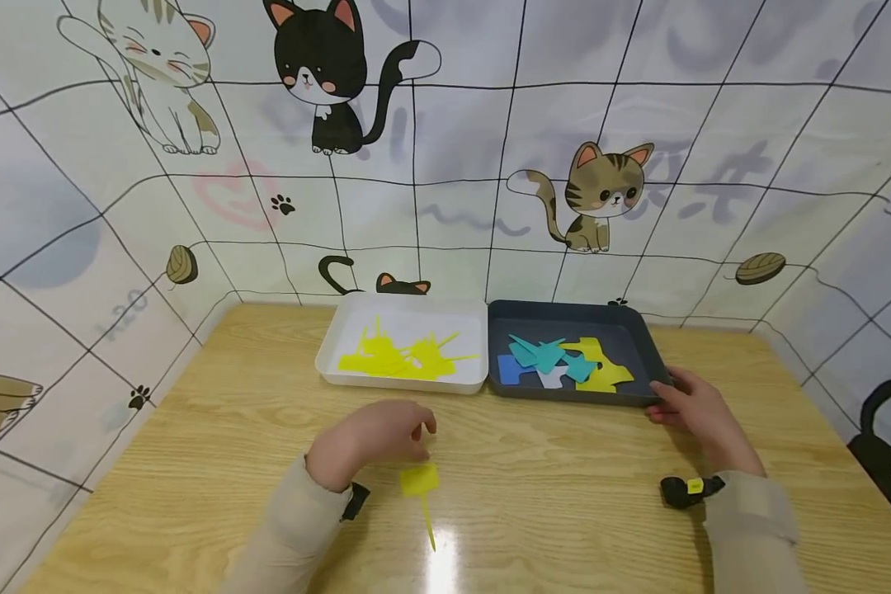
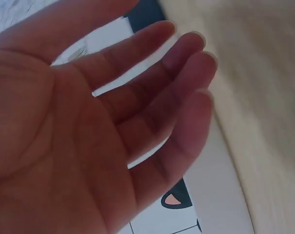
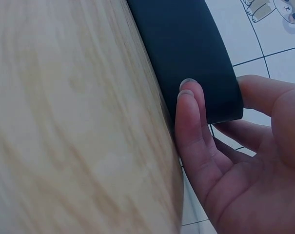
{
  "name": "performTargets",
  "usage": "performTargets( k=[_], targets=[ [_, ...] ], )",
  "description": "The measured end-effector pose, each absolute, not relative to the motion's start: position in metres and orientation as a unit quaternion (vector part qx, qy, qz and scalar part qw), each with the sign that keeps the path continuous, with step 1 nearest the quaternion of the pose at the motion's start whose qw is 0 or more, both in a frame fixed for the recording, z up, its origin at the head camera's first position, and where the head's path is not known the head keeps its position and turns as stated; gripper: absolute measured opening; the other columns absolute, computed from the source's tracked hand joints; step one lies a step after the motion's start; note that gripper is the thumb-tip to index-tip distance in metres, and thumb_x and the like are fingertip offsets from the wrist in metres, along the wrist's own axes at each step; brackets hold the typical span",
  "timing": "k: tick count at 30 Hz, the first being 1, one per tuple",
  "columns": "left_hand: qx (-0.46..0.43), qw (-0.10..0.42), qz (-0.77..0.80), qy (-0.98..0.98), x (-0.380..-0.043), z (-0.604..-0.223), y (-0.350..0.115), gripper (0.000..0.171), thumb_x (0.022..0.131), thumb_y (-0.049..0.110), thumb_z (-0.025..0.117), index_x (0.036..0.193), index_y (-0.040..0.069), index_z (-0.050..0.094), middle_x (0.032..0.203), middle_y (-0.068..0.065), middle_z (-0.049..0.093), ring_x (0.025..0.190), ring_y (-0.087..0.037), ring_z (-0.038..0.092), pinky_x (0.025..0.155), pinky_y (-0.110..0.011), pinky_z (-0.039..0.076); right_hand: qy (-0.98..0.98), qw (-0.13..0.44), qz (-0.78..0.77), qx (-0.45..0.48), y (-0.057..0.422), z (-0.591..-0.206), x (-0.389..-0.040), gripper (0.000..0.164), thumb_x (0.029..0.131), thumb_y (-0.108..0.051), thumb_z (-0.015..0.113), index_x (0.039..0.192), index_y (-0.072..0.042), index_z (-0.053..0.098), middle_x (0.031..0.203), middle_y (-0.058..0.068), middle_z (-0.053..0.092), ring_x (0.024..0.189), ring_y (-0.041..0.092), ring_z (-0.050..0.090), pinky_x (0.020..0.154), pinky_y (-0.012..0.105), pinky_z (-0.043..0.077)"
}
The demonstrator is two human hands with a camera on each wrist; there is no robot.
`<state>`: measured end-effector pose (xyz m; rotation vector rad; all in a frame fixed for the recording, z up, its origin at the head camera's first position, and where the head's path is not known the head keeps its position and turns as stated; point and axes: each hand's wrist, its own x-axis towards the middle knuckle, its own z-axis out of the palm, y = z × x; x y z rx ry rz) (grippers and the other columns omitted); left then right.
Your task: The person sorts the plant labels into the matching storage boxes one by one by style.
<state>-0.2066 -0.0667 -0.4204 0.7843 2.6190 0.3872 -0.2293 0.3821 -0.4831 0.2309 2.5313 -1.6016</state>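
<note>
My left hand [image 1: 382,433] hangs over the table in front of the white tray [image 1: 327,373], fingers relaxed and slightly bent. Nothing lies in its palm, as the left wrist view shows. Just below its fingertips, a flat yellow piece [image 1: 419,480] with a square head and a thin pointed stem lies on the wood. At the front right corner of the dark grey tray [image 1: 642,346], my right hand [image 1: 694,408] grips the wall. In the right wrist view its fingertips [image 3: 188,105] press the tray's outer side.
Several yellow pieces [image 1: 393,361] with thin stems are heaped in the white tray. The dark tray holds teal pieces [image 1: 545,356], a blue piece [image 1: 515,369], a pale grey piece [image 1: 552,376] and yellow pieces [image 1: 607,375]. A cat-print cloth [image 1: 460,165] rises behind the table.
</note>
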Motion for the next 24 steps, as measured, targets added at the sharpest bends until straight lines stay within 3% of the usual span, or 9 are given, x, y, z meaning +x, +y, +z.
performTargets(
  k=[10,17,24],
  targets=[
    [0.351,0.166,0.067,0.919,-0.175,-0.431,-0.078,0.046,0.074,0.021,0.076,0.116,0.028,0.057,0.099,0.005,0.049,0.084,-0.010,0.047,0.063,-0.023,0.043,0.842,0.070,-0.532,0.064,0.384,-0.482,-0.229,0.075,0.096,-0.041,0.044,0.147,-0.002,0.006,0.141,0.031,0.026,0.081,0.012,0.065,0.073,0.027,0.055],
    [0.362,0.136,0.038,0.922,-0.169,-0.436,-0.075,0.050,0.075,0.023,0.076,0.120,0.025,0.054,0.098,0.005,0.048,0.078,-0.010,0.044,0.060,-0.022,0.043,0.839,0.070,-0.535,0.071,0.384,-0.480,-0.228,0.076,0.095,-0.041,0.044,0.147,-0.003,0.004,0.142,0.030,0.025,0.081,0.011,0.065,0.073,0.027,0.054],
    [0.361,0.122,0.049,0.923,-0.169,-0.436,-0.076,0.039,0.078,0.006,0.070,0.112,0.019,0.058,0.090,0.004,0.051,0.071,-0.009,0.046,0.062,-0.021,0.044,0.833,0.075,-0.544,0.072,0.383,-0.480,-0.228,0.076,0.095,-0.041,0.044,0.147,-0.003,0.004,0.143,0.029,0.022,0.080,0.010,0.065,0.074,0.027,0.054]
  ],
)
